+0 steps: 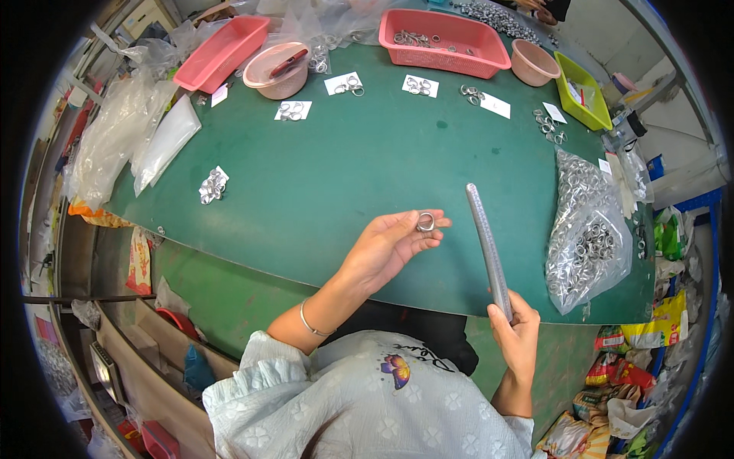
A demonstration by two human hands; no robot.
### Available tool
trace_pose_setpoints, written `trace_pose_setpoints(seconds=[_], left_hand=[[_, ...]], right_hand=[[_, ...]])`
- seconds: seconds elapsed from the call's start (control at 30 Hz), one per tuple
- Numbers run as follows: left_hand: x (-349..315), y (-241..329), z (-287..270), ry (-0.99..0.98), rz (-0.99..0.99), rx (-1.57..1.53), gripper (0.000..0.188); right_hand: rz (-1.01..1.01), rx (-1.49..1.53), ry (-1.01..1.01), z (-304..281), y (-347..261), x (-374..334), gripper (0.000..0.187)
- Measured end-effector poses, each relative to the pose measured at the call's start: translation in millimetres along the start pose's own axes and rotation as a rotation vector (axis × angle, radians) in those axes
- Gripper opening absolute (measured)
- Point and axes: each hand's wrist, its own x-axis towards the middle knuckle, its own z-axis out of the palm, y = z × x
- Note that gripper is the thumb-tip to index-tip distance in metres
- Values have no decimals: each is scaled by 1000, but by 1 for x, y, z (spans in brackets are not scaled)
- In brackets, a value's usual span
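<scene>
My left hand (380, 251) pinches a silver ring (426, 229) between thumb and fingers above the table's near edge. My right hand (518, 334) is closed round the lower end of a long grey tapered ring mandrel (487, 249), which points up and slightly left. Ring and mandrel are apart. To the right of the mandrel lies a clear plastic bag (564, 264) full of silver rings. Small groups of rings (292, 112) lie on or beside white paper cards (495, 105) along the far side. Another ring pile (212, 187) sits at the left.
On the green table (344, 153) stand a pink basket (443, 64) holding rings, an empty-looking pink tray (222, 55), two pale pink bowls (264, 76) (534, 65) and a lime-green basket (581, 107). Plastic bags (115, 138) cover the left end. Colourful packages (657, 321) fill shelving at right.
</scene>
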Motion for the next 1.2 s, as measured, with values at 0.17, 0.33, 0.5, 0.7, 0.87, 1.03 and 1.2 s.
trace_pose_setpoints(seconds=[0.17, 0.33, 0.5, 0.7, 0.87, 1.03, 1.2], left_hand=[[4, -4, -1, -5, 69, 31, 36], [2, -3, 5, -6, 143, 133, 34], [2, -5, 7, -40, 163, 231, 28], [-6, -24, 25, -189, -80, 312, 26], [-5, -15, 23, -265, -58, 335, 28], [-3, -23, 24, -232, 84, 268, 33], [-6, -19, 25, -187, 67, 348, 33]], right_hand=[[-14, -91, -121, -3, -2, -2, 25], [-96, -241, -125, -6, -6, -2, 25], [-85, -292, -150, -12, -9, -5, 25], [-146, -276, -143, -4, -24, -2, 25], [-171, -279, -145, -2, -25, -6, 24], [-247, -274, -81, -2, -24, -8, 23], [-256, -289, -101, -3, -24, -9, 24]])
